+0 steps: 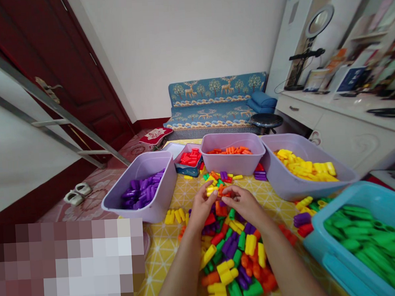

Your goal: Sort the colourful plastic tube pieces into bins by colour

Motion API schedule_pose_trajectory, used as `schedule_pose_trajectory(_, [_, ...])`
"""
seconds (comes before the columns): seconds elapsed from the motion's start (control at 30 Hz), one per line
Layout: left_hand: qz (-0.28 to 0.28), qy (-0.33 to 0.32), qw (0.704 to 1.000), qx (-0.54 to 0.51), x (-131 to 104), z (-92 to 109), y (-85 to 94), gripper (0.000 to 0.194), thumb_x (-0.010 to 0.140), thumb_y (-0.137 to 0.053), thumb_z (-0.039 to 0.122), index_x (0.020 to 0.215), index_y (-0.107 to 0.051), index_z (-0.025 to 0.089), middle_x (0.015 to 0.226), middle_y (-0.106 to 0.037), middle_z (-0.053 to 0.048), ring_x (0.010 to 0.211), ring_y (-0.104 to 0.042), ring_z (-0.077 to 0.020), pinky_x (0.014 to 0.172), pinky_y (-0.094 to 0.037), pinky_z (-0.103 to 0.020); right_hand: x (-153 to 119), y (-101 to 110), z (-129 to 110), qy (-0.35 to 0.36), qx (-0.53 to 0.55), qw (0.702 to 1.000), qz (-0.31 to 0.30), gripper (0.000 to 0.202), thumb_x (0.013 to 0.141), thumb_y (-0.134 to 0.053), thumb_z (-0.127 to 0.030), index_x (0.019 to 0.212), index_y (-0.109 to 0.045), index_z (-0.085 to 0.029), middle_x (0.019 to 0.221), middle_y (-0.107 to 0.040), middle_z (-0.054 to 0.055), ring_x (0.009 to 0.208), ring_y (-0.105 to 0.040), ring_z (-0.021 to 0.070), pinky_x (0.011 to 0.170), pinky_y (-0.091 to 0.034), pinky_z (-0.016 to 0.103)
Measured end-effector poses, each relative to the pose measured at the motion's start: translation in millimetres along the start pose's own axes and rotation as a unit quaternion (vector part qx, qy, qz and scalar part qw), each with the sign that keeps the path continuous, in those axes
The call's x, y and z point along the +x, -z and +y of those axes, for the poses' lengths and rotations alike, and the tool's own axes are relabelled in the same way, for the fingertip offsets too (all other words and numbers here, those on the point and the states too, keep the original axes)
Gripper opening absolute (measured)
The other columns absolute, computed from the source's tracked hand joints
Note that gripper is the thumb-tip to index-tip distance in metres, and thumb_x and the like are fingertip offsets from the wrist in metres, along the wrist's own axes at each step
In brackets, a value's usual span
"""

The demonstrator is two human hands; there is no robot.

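My left hand [201, 206] is closed on a yellow plastic toy piece [211, 190] above the table. Beside it, the fingers of my right hand [242, 203] pinch an orange plastic toy piece [221, 191]. The two pieces are close together; I cannot tell whether they are joined. Under my hands and forearms spreads a mixed pile of plastic pieces in yellow, green, purple, red and orange, among them a yellow piece [227, 271] and a green piece [253, 290]. My arms hide part of the pile.
Around the pile stand a lilac bin [168, 185] of purple pieces, a small box [187, 170] of red ones, a lilac bin [233, 164] of orange, another lilac bin [278, 179] of yellow and a teal bin [345, 264] of green. A patterned yellow cloth [166, 251] covers the table.
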State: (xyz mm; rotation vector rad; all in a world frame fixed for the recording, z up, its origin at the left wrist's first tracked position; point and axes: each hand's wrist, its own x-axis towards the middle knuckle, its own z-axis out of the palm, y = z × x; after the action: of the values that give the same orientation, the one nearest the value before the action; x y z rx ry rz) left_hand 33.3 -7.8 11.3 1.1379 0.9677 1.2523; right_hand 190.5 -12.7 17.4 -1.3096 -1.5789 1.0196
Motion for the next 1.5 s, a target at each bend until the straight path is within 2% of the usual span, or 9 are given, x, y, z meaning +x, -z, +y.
schedule_pose_trajectory(0.13, [0.011, 0.034, 0.998, -0.055, 0.4, 2.5, 1.1, 0.056, 0.069, -0.070, 0.052, 0.111, -0.062, 0.016, 0.086, -0.069, -0.006, 0.074, -0.066, -0.0176, 0.074, -0.052, -0.031, 1.0, 3.9, -4.5, 0.000, 0.041, 0.998, 0.038, 0.023, 0.072, -0.062, -0.036, 0.087, -0.058, -0.019, 0.071, -0.060, -0.001, 0.062, -0.057, 0.0141, 0.057, -0.043, 0.025])
schedule_pose_trajectory(0.3, [0.001, 0.011, 1.000, 0.019, 1.2, -3.5, 4.1, 0.039, 0.072, -0.069, 0.047, 0.091, -0.071, 0.013, 0.091, -0.071, -0.009, 0.088, -0.065, -0.0219, 0.083, -0.049, -0.032, 1.5, 5.0, -2.8, -0.012, 0.068, 0.996, 0.054, 0.023, 0.071, -0.064, -0.038, 0.076, -0.049, -0.021, 0.061, -0.050, -0.006, 0.051, -0.049, 0.0107, 0.049, -0.039, 0.023])
schedule_pose_trajectory(0.5, [-0.044, -0.070, 0.994, 0.071, -4.0, 3.4, 0.2, 0.049, 0.075, -0.070, 0.031, 0.122, -0.059, 0.020, 0.118, -0.064, -0.010, 0.113, -0.057, -0.0228, 0.096, -0.044, -0.034, -1.8, 0.2, -15.5, -0.068, 0.148, 0.987, 0.001, 0.027, 0.073, -0.060, -0.042, 0.081, -0.045, -0.022, 0.054, -0.052, -0.008, 0.039, -0.041, 0.0076, 0.041, -0.030, 0.020])
schedule_pose_trajectory(0.6, [-0.063, -0.069, 0.993, 0.078, -5.2, 5.4, -1.2, 0.049, 0.074, -0.070, 0.029, 0.122, -0.059, 0.020, 0.113, -0.066, -0.009, 0.102, -0.061, -0.0213, 0.092, -0.046, -0.033, -3.3, -0.6, -21.9, -0.068, 0.158, 0.985, -0.027, 0.028, 0.073, -0.058, -0.043, 0.087, -0.047, -0.020, 0.051, -0.055, -0.008, 0.036, -0.041, 0.0070, 0.040, -0.028, 0.019])
schedule_pose_trajectory(0.93, [0.003, -0.042, 0.999, -0.031, 1.4, -6.4, 1.4, 0.042, 0.064, -0.078, 0.033, 0.100, -0.066, 0.015, 0.078, -0.068, -0.002, 0.067, -0.060, -0.0114, 0.066, -0.048, -0.023, -4.1, 1.8, -24.7, -0.046, 0.151, 0.987, -0.039, 0.036, 0.075, -0.059, -0.046, 0.093, -0.059, -0.016, 0.058, -0.058, -0.004, 0.042, -0.048, 0.0073, 0.043, -0.035, 0.020])
schedule_pose_trajectory(1.13, [0.008, -0.045, 0.999, -0.018, -0.3, 0.4, 1.1, 0.032, 0.073, -0.070, 0.038, 0.093, -0.068, 0.014, 0.072, -0.066, -0.002, 0.064, -0.059, -0.0104, 0.066, -0.047, -0.022, -4.1, 5.8, -26.0, -0.049, 0.121, 0.991, 0.001, 0.025, 0.074, -0.060, -0.041, 0.082, -0.063, -0.017, 0.057, -0.054, -0.004, 0.045, -0.046, 0.0081, 0.044, -0.035, 0.020])
schedule_pose_trajectory(1.33, [0.082, -0.043, 0.995, -0.033, 4.0, -3.9, 4.8, 0.033, 0.073, -0.068, 0.043, 0.087, -0.068, 0.013, 0.069, -0.066, -0.003, 0.064, -0.059, -0.0121, 0.067, -0.048, -0.024, -10.9, 31.5, -21.9, -0.048, -0.029, 0.994, -0.093, 0.015, 0.072, -0.061, -0.027, 0.060, -0.061, -0.017, 0.048, -0.055, -0.003, 0.043, -0.048, 0.0093, 0.042, -0.033, 0.020])
schedule_pose_trajectory(1.4, [0.093, -0.034, 0.994, -0.037, 4.2, -3.7, 4.8, 0.034, 0.071, -0.069, 0.043, 0.087, -0.068, 0.013, 0.070, -0.066, -0.003, 0.065, -0.060, -0.0129, 0.067, -0.049, -0.025, -11.2, 35.5, -26.9, -0.039, 0.024, 0.998, -0.044, 0.014, 0.071, -0.064, -0.030, 0.067, -0.065, -0.017, 0.053, -0.060, -0.001, 0.047, -0.053, 0.0108, 0.044, -0.038, 0.021])
schedule_pose_trajectory(1.5, [0.091, -0.032, 0.995, -0.029, 3.9, -4.1, 4.6, 0.032, 0.071, -0.069, 0.040, 0.088, -0.068, 0.013, 0.072, -0.067, -0.003, 0.066, -0.061, -0.0127, 0.067, -0.049, -0.024, -8.6, 33.6, -39.8, 0.024, 0.230, 0.963, 0.142, 0.033, 0.076, -0.064, -0.041, 0.101, -0.065, -0.020, 0.089, -0.070, 0.004, 0.071, -0.064, 0.0154, 0.062, -0.049, 0.026])
